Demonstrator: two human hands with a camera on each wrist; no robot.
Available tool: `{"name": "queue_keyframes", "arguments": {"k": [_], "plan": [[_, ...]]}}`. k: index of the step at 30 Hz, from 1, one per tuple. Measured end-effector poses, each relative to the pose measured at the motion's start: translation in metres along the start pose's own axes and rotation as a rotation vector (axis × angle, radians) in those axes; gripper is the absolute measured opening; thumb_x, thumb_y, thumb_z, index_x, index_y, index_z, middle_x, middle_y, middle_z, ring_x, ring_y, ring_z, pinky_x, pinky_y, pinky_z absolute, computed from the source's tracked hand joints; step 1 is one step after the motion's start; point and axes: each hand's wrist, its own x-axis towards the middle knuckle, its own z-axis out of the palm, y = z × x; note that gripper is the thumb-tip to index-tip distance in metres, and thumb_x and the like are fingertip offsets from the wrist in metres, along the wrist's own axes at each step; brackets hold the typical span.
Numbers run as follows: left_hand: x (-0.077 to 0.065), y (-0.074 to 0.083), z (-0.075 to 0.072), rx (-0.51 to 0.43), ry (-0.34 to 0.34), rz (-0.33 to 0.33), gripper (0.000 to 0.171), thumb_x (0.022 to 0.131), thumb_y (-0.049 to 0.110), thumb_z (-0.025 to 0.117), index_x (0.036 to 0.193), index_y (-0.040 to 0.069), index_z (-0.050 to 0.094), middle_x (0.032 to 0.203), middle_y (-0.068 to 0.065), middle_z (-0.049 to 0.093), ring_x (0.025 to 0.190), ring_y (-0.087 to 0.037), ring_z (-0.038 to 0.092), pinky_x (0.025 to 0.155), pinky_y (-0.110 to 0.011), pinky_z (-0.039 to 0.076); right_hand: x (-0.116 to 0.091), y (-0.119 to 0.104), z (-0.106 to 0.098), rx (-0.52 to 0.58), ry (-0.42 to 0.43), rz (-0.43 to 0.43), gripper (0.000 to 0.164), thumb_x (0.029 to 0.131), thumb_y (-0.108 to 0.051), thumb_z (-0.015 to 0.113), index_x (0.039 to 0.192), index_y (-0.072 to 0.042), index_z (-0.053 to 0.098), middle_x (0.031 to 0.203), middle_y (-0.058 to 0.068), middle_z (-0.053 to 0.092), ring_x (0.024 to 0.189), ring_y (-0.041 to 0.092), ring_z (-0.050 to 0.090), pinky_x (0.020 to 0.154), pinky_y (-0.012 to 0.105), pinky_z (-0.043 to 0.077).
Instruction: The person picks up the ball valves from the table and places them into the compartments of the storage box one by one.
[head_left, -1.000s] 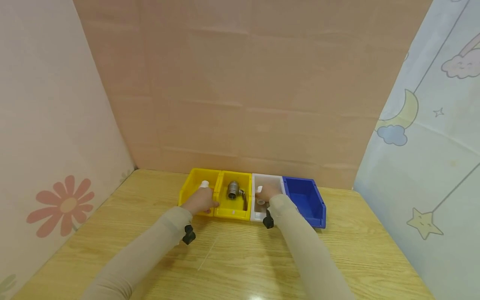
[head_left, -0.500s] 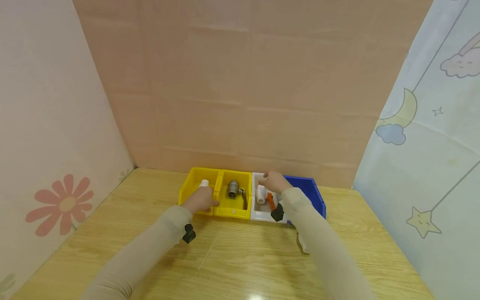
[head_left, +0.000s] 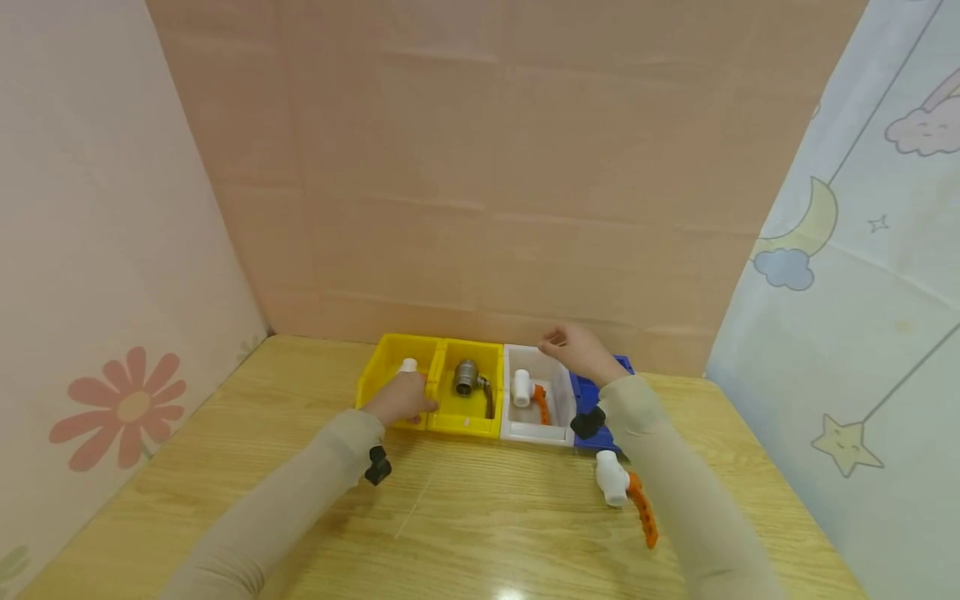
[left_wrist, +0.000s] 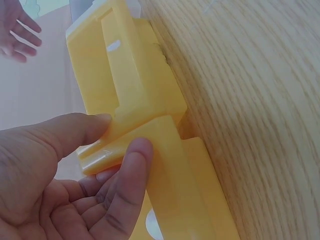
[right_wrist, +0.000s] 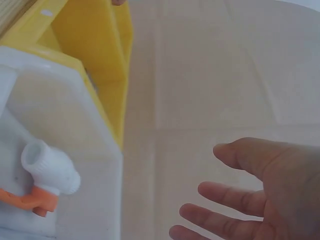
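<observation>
My left hand point(head_left: 397, 400) is at the yellow bins. In the left wrist view its thumb and fingers pinch the meeting side walls of the left yellow bin point(left_wrist: 172, 185) and the second yellow bin point(left_wrist: 132, 75). My right hand point(head_left: 583, 353) hangs over the back of the white bin point(head_left: 536, 434), fingers apart and holding nothing in the right wrist view. Inside the white bin lies a white plastic ball valve point(right_wrist: 52, 167) with an orange lever. A metal ball valve point(head_left: 466, 378) lies in the second yellow bin. A white part point(head_left: 408, 365) shows in the left one, partly hidden by my left hand.
A blue bin point(head_left: 588, 390) adjoins the white one, partly covered by my right forearm. Another white ball valve point(head_left: 612, 478) with an orange lever lies on the wooden table point(head_left: 480, 517) in front of it. A fabric backdrop point(head_left: 480, 208) rises behind the row.
My right hand has come up out of the white bin and moved right and back, leaving the white ball valve inside. The valve on the table has come into view. My left hand stays put.
</observation>
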Motion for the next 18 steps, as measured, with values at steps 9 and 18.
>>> {"name": "queue_keyframes", "arguments": {"k": [9,18], "plan": [[0.0,-0.001,0.0,-0.004,0.002,-0.012,0.026,0.082,0.023,0.07,0.094,0.002,0.06,0.061,-0.004,0.06,0.049,-0.015,0.06,0.05,-0.023,0.048,-0.03,-0.004,-0.017,0.068,0.049,-0.049,0.041,0.093,-0.033,0.055,0.119,-0.002,0.056,0.116,0.017,0.059,0.105,0.035,0.057,0.088,0.047,0.045],[0.0,0.0,-0.001,-0.013,0.001,0.013,0.024,0.082,0.022,0.07,0.091,0.002,0.06,0.059,-0.004,0.06,0.047,-0.014,0.058,0.049,-0.024,0.047,-0.065,0.003,-0.021,0.08,0.047,-0.043,0.039,0.093,-0.029,0.056,0.118,0.001,0.054,0.115,0.019,0.059,0.104,0.034,0.057,0.089,0.047,0.045]]}}
